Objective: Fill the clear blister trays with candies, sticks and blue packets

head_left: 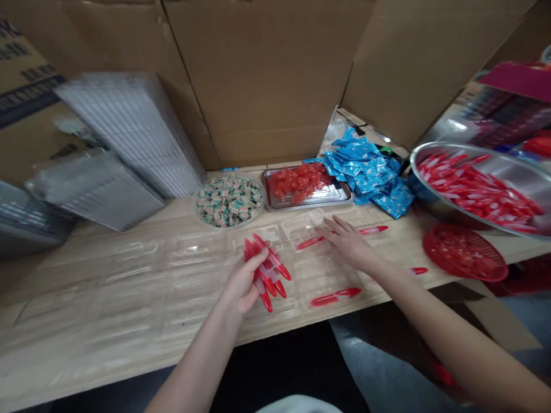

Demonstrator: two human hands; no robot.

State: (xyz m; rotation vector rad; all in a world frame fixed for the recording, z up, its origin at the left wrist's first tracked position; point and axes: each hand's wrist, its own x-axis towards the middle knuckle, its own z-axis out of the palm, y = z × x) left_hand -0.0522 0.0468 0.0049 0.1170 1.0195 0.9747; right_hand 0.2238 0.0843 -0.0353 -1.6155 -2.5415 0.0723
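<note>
My left hand point(243, 281) is closed around a bunch of red pens point(269, 271), held over clear plastic blister trays point(193, 269) laid on the wooden table point(86, 344). My right hand point(344, 241) rests with fingers stretched flat on a tray, touching a red pen point(312, 242) lying in it. Other single red pens lie in trays: one red pen point(373, 230) beyond my right hand, one red pen point(336, 296) near the front edge, one red pen point(417, 271) by my right forearm.
A large steel bowl point(477, 189) full of red pens stands at the right, a red round basket point(465, 252) before it. Behind lie blue packets point(370, 172), a steel tray of red pieces point(305, 186), a round dish of wrapped sweets point(229, 201). Stacks of clear trays point(129, 132) lean at the left; cardboard walls behind.
</note>
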